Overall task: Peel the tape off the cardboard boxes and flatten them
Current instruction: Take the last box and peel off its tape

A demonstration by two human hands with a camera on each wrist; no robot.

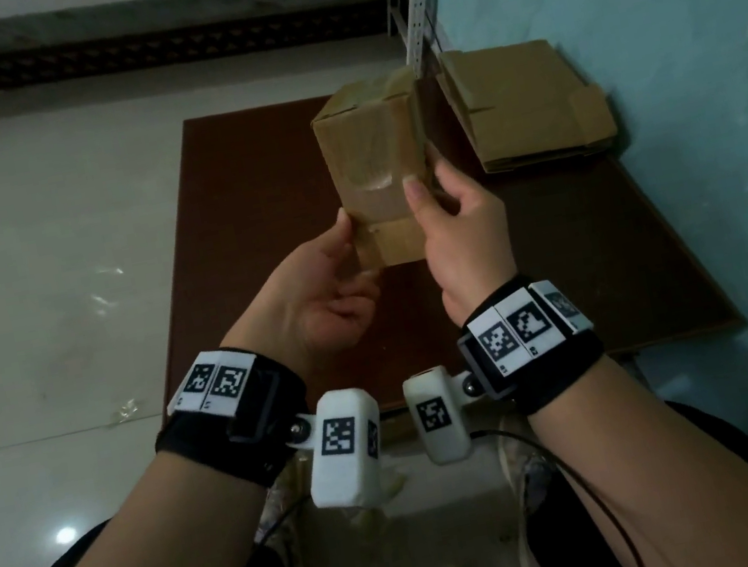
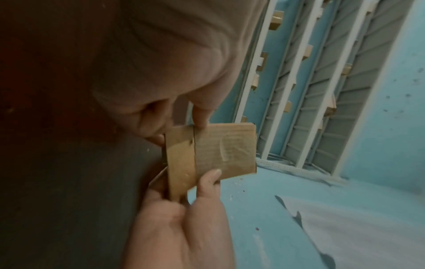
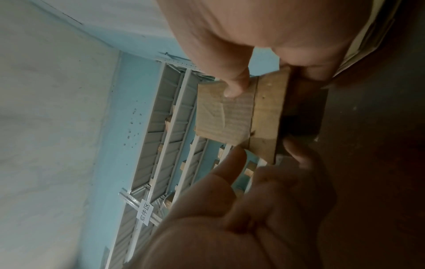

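— Where's the cardboard box [image 1: 372,158]?
— Centre of the head view, held up above the brown counter [image 1: 253,234], tilted away, with clear tape [image 1: 368,179] across its near face.
— And the hands?
— The left hand [image 1: 318,293] pinches the lower left corner with its fingers [image 2: 204,116] curled on the edge. The right hand [image 1: 457,228] grips the right side, thumb on the front face.
— Anything else?
— A flattened box [image 1: 530,105] lies at the upper right, by the blue wall [image 1: 667,31].
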